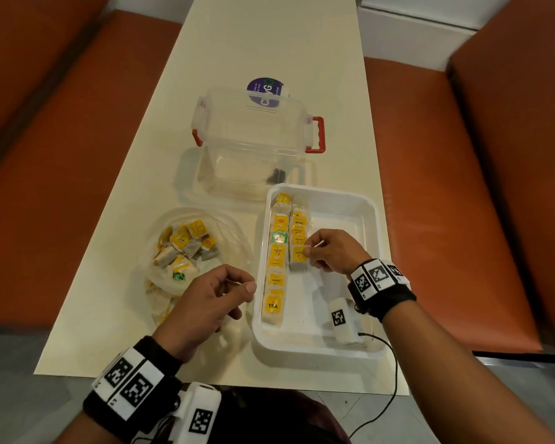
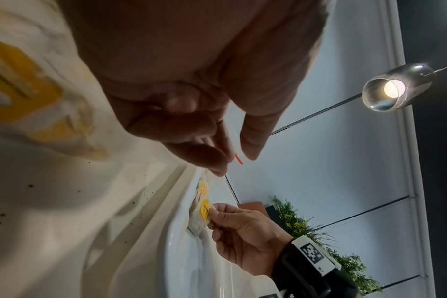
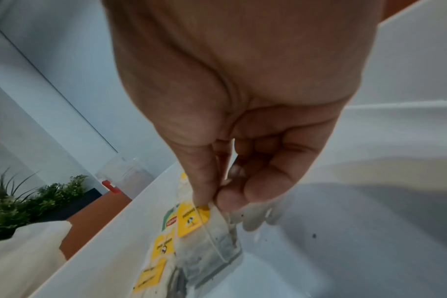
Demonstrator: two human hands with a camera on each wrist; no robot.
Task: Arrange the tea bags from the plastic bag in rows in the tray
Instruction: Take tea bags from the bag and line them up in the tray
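The right hand pinches a soft, featherlight paper tea bag with a yellow tag at the near end of the second row in the white plastic tray. It is best held by its edge (the pouch crumples). The left hand hovers loosely curled, holding nothing, by the clear plastic bag of tea bags. The tray's right half lies open.

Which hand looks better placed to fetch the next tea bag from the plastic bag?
Probably the left hand: it hovers empty beside the plastic bag. The right hand is inside the tray, pinching a tea bag at the second row's end.
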